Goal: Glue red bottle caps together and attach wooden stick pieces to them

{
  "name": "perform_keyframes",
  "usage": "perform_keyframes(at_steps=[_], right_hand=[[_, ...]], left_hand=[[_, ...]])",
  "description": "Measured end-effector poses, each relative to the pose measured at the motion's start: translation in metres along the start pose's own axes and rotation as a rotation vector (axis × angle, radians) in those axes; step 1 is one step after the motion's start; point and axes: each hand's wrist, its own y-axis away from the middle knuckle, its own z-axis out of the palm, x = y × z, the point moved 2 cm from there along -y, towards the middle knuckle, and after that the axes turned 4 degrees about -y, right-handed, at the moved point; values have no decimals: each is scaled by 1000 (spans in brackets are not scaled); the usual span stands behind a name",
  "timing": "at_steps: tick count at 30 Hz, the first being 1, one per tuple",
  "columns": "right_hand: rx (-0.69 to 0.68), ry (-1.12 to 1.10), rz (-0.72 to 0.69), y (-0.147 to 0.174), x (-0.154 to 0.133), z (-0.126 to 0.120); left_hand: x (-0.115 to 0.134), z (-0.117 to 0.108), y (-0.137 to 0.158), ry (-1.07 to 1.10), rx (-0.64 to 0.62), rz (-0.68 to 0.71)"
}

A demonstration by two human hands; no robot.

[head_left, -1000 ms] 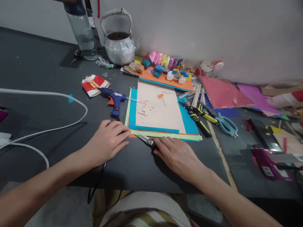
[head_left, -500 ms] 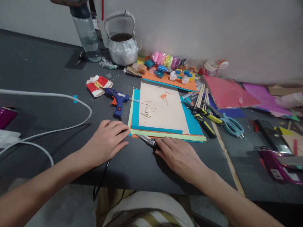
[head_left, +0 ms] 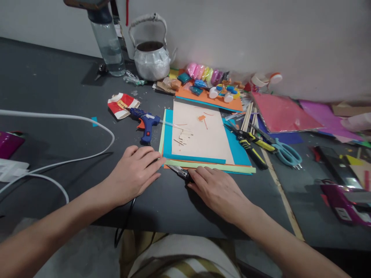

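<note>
My right hand (head_left: 216,189) is closed around the handle of a utility knife (head_left: 180,172). The blade points left, at the near edge of a light green paper strip (head_left: 211,166). My left hand (head_left: 137,173) lies with its fingers stretched out and thumb apart, fingertips over the strip's left end. Beneath and behind the strip is a stack of coloured sheets, with a blue sheet (head_left: 168,133) and a cream sheet (head_left: 203,143) on it. Short thin sticks (head_left: 184,136) and orange scraps (head_left: 202,118) lie on the cream sheet.
A blue glue gun (head_left: 147,125) lies left of the stack. Pliers (head_left: 251,148) and scissors (head_left: 286,152) lie to its right. A kettle (head_left: 152,61), water bottle (head_left: 108,46) and clay packets (head_left: 199,73) stand behind. A white cable (head_left: 87,119) loops at left.
My left hand has shifted slightly right along the strip's end. The knife tip has moved a little closer to the left fingers. The whole view has drifted slightly.
</note>
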Motion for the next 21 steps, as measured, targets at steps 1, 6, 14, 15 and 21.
perform_keyframes(at_steps=[1, 6, 14, 15, 21], right_hand=[[-1, 1, 6, 0, 0, 0], [-15, -15, 31, -1, -1, 0], [8, -11, 2, 0, -2, -1], [15, -7, -3, 0, -2, -1], [37, 25, -38, -1, -1, 1]], left_hand=[[1, -1, -4, 9, 2, 15], [-1, 3, -38, 24, -34, 156], [-10, 26, -106, -7, -328, 230], [-11, 27, -111, 9, -371, 227], [-17, 24, -125, 92, -510, 221]])
